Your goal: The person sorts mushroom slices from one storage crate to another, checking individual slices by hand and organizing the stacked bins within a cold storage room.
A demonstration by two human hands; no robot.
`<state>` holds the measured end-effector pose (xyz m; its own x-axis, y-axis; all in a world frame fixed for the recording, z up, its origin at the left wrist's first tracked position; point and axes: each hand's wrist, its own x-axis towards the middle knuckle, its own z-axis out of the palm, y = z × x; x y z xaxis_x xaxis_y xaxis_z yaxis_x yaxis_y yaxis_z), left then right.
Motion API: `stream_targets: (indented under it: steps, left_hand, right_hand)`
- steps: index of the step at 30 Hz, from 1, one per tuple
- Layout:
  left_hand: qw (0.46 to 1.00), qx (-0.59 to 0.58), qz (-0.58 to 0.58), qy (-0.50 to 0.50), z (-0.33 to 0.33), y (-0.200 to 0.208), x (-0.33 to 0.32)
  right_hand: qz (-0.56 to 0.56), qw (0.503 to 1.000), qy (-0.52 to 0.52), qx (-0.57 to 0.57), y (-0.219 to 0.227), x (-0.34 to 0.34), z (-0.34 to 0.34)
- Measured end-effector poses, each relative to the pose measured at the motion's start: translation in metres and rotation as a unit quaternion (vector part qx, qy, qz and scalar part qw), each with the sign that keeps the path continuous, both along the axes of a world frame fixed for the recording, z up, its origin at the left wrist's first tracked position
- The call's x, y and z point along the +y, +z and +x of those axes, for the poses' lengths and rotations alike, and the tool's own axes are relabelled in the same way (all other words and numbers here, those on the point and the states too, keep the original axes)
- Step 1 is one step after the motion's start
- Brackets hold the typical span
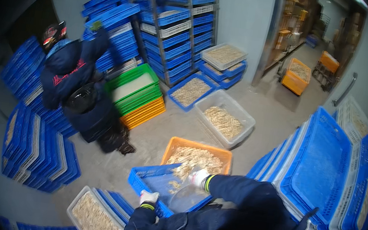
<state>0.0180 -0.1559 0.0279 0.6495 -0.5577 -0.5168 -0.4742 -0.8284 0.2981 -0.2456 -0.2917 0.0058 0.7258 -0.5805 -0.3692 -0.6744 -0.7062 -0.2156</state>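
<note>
A shallow blue mesh tray is tilted in front of me, its far edge over an orange crate. Pale, flat dried pieces fill the crate, and some lie at the tray's far end. My left hand, in a white glove, is closed on the tray's near left rim. My right hand, also gloved, is closed above the tray, near the pieces. Beneath it is a translucent, rounded plastic piece, apparently in its grip; its exact kind is unclear.
A clear tub of similar pieces stands beyond the crate. Stacked blue trays rise at right; more stand at left and on a metal rack. A co-worker stands by green crates. An orange crate sits near the doorway.
</note>
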Motion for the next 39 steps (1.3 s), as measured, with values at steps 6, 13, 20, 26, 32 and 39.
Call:
stream_targets:
  steps: [6, 13, 20, 26, 32, 39]
  left_hand:
    - [0.999, 0.043, 0.002, 0.015, 0.024, -0.005, -0.01]
    - [0.997, 0.061, 0.048, -0.008, 0.051, -0.022, 0.007]
    - [0.998, 0.064, 0.003, -0.025, 0.032, -0.027, 0.003]
    - [0.997, 0.059, 0.014, -0.04, 0.062, -0.041, 0.01]
    - [0.997, 0.069, 0.029, -0.033, 0.032, -0.013, 0.005]
    - [0.999, 0.048, 0.019, -0.008, 0.046, -0.017, 0.016]
  right_hand:
    - [-0.121, 0.975, 0.138, 0.127, 0.068, -0.044, -0.046]
    - [-0.152, 0.975, 0.051, 0.157, 0.11, -0.054, -0.041]
    - [-0.166, 0.982, -0.089, 0.014, 0.162, -0.051, -0.152]
    - [0.253, 0.853, -0.43, -0.151, 0.156, 0.011, -0.152]
    - [0.414, 0.673, -0.518, -0.328, 0.131, 0.065, -0.222]
    - [0.405, 0.626, -0.513, -0.424, 0.117, 0.121, -0.241]
